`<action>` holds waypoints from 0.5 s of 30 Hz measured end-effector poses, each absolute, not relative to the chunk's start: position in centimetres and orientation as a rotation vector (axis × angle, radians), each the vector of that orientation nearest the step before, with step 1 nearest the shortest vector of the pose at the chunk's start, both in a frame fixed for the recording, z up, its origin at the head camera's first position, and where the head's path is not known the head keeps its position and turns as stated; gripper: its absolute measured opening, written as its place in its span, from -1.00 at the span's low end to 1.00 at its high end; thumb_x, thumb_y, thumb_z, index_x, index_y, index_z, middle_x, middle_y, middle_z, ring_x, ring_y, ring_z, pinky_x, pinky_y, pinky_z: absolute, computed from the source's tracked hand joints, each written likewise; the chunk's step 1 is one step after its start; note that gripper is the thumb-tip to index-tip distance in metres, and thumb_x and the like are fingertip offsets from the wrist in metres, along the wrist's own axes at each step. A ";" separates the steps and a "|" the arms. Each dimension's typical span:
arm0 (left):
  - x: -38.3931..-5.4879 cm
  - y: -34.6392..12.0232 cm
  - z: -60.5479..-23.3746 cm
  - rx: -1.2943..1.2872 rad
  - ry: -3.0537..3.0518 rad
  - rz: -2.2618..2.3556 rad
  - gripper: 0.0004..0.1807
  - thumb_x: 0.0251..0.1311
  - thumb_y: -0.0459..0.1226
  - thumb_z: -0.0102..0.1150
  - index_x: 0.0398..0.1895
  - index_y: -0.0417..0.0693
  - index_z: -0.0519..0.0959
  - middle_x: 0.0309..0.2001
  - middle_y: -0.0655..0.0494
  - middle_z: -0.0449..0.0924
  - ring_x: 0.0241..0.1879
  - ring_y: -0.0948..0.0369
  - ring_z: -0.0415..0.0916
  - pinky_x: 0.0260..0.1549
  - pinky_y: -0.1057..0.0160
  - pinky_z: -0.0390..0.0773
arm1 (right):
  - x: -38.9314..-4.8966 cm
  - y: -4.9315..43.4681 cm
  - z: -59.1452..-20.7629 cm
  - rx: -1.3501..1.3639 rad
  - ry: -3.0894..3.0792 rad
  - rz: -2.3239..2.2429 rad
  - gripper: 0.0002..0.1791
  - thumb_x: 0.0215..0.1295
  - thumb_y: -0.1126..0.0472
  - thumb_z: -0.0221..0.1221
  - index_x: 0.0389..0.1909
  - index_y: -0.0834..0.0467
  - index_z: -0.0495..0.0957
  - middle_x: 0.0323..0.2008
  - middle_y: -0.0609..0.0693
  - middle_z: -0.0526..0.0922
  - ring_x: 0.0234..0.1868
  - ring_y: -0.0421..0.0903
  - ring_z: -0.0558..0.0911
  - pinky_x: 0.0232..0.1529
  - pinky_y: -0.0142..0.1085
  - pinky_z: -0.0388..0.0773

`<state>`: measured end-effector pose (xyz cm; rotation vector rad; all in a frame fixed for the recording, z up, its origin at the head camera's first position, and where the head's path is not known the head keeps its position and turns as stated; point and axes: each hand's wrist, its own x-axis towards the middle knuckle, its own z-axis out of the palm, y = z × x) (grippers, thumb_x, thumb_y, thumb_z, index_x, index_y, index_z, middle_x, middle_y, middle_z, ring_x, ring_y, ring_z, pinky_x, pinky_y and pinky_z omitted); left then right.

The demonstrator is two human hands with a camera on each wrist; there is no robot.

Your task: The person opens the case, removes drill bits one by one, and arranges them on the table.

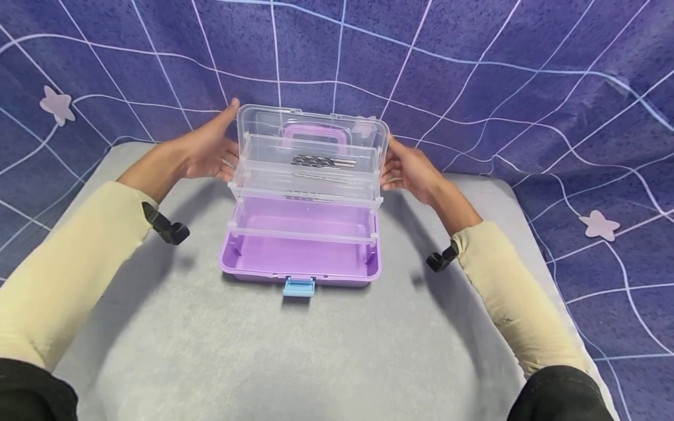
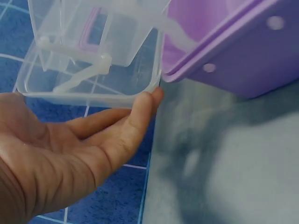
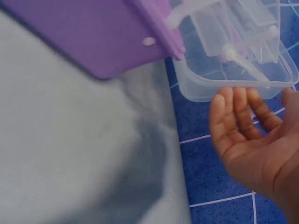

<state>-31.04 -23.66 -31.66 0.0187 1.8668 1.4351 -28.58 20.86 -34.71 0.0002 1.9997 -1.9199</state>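
Observation:
A purple toolbox [image 1: 300,257] stands unlatched, its clear lid [image 1: 310,114] tilted back and its clear trays [image 1: 244,175] fanned out. Dark twist drill bits [image 1: 321,161] lie in the upper tray, and more thin bits lie lower down. My left hand [image 1: 207,146] holds the lid's left side, thumb by the upper corner; in the left wrist view its fingertips [image 2: 148,100] touch the lid's rim. My right hand [image 1: 408,166] holds the lid's right side, with curved fingers [image 3: 240,105] against it in the right wrist view. The lid partly hides some fingers in the head view.
The toolbox rests on a grey table [image 1: 295,356]. Behind it hangs a blue curtain [image 1: 474,88] with white lines and stars, close to the lid. A light blue latch [image 1: 299,287] sticks out at the box's front. White link arms [image 2: 86,77] join lid and trays.

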 end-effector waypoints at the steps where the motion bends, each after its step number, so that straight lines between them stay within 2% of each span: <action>1: -30.6 -23.6 -31.7 0.023 1.903 1.460 0.49 0.28 0.74 -0.71 0.84 -0.32 -0.27 0.32 -0.24 0.33 -0.06 -0.03 0.67 -0.06 0.16 0.73 | -28.2 21.0 -34.8 -0.038 1.998 -1.945 -0.37 0.78 -0.35 -0.01 -0.14 0.17 0.56 -0.35 -0.03 0.69 -0.36 -0.08 0.71 -0.20 -0.20 0.81; 4: -29.4 -23.5 -32.0 0.039 2.029 1.510 0.30 0.48 0.61 -0.59 0.86 -0.23 -0.33 0.37 -0.23 0.24 -0.15 0.01 0.68 -0.13 0.20 0.75 | -27.3 21.1 -35.3 -0.140 2.025 -1.990 -0.51 0.84 -0.16 0.00 -0.10 0.19 0.54 -0.27 -0.02 0.69 -0.26 -0.10 0.71 -0.11 -0.22 0.83; 5: -29.1 -23.4 -32.1 0.044 2.079 1.506 0.23 0.55 0.55 -0.56 0.87 -0.20 -0.32 0.38 -0.23 0.25 -0.18 0.06 0.68 -0.15 0.22 0.75 | -27.2 21.1 -35.4 -0.170 2.044 -1.995 -0.57 0.84 -0.09 0.02 -0.10 0.19 0.54 -0.26 -0.03 0.69 -0.25 -0.11 0.72 -0.09 -0.24 0.84; 6: -28.8 -23.4 -32.2 0.051 2.122 1.495 0.20 0.61 0.49 -0.55 0.85 -0.29 -0.27 0.37 -0.25 0.28 -0.20 0.10 0.67 -0.17 0.24 0.75 | -27.1 21.0 -35.6 -0.194 2.064 -2.000 -0.64 0.84 -0.02 0.05 -0.10 0.19 0.53 -0.26 -0.05 0.69 -0.24 -0.12 0.72 -0.08 -0.26 0.83; 8: -28.3 -23.2 -32.4 0.059 2.207 1.475 0.06 0.70 0.38 -0.52 0.86 -0.23 -0.27 0.38 -0.27 0.31 -0.21 0.16 0.63 -0.18 0.27 0.74 | -27.0 20.8 -35.9 -0.234 2.111 -2.011 -0.73 0.82 0.09 0.08 -0.13 0.16 0.52 -0.27 -0.07 0.68 -0.23 -0.15 0.70 -0.08 -0.29 0.83; 11: -28.0 -22.9 -32.6 0.050 2.298 1.459 -0.10 0.77 0.28 -0.50 0.85 -0.12 -0.14 0.37 -0.29 0.33 -0.21 0.16 0.58 -0.19 0.27 0.72 | -27.1 20.5 -36.2 -0.266 2.154 -2.022 -0.76 0.82 0.14 0.09 -0.17 0.13 0.51 -0.27 -0.10 0.66 -0.22 -0.17 0.66 -0.08 -0.32 0.80; 15: -27.8 -22.6 -32.6 0.041 2.381 1.434 -0.24 0.79 0.24 -0.49 0.66 -0.13 0.12 0.28 -0.26 0.39 -0.22 0.12 0.57 -0.22 0.25 0.74 | -27.2 20.2 -36.4 -0.268 2.187 -2.014 -0.76 0.83 0.14 0.07 -0.17 0.12 0.50 -0.28 -0.11 0.66 -0.21 -0.17 0.65 -0.09 -0.33 0.79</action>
